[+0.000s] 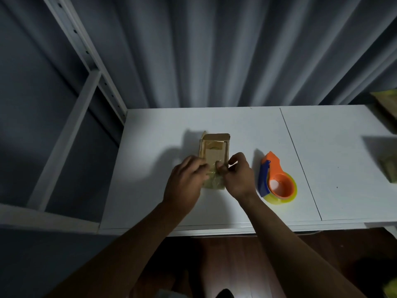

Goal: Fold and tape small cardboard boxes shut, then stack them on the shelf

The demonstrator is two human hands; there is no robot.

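A grey pleated curtain (225, 50) hangs in soft vertical folds across the whole back of the room, well beyond the fingers. To the left of the fingers stands a white metal shelf frame (86, 67), its slanted upright punched with a row of small holes. Below the forearms lies a dark wooden floor (225, 261).

The surface (247, 130) is white, flat and matt, made of two panels that meet at a thin dark seam to the right of the fingers. Light falls brightly on its middle and throws soft shadows to the left.

The small cardboard box (214, 151) lies on the surface directly under and just beyond the fingers. It is brown, rectangular and lengthwise away from the person, with a flap standing up at its far end and glossy clear tape wrinkled over its top face.

The left hand (184, 183) rests on the near left part of the box, its fingers (200, 166) curled loosely over the edge and pressing it down. The right hand (237, 177) pinches at the tape on the box's near right corner, thumb and forefinger closed together, the other fingers (235, 157) arched above.

Just to the right of the right hand lies a tape dispenser (277, 177), smooth plastic, with an orange round hub, a blue handle and a yellowish roll of tape.

At the far right edge, dim greenish-brown objects (388, 171) sit; they are too cut off to identify.
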